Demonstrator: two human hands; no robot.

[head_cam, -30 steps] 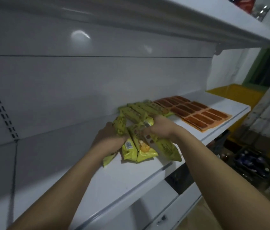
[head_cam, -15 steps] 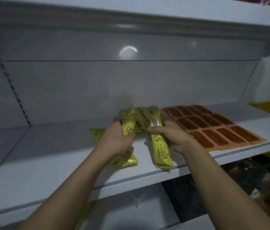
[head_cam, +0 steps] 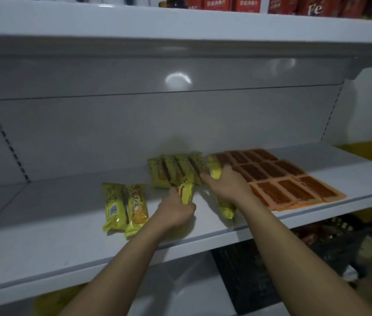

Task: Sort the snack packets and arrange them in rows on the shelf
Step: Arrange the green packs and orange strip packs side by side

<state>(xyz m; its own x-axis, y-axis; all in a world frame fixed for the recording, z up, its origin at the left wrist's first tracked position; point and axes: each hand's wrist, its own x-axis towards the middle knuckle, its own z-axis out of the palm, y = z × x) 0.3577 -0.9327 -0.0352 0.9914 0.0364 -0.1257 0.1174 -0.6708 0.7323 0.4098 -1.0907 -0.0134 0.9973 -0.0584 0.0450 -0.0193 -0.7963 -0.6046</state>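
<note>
On the white shelf [head_cam: 66, 242] several yellow-green snack packets [head_cam: 173, 169] lie side by side against the back wall. Two more yellow-green packets [head_cam: 124, 208] lie apart to the left, nearer the front. My left hand [head_cam: 175, 210] grips one yellow-green packet [head_cam: 186, 192] by its lower end. My right hand [head_cam: 228, 184] holds another yellow-green packet [head_cam: 214, 169]; its lower end [head_cam: 226, 209] sticks out below my wrist. To the right, orange-brown flat packets [head_cam: 280, 176] lie in neat rows.
The upper shelf [head_cam: 180, 26] overhangs close above and carries red boxes [head_cam: 244, 3]. The shelf's back wall [head_cam: 112, 133] is plain white. A dark basket [head_cam: 331, 242] with goods stands below at the right. Bare shelf surface spreads to the left.
Two packets now lie set down at the left. My left hand moved right with a single packet. My right hand moved its packet back toward the row at the wall.
</note>
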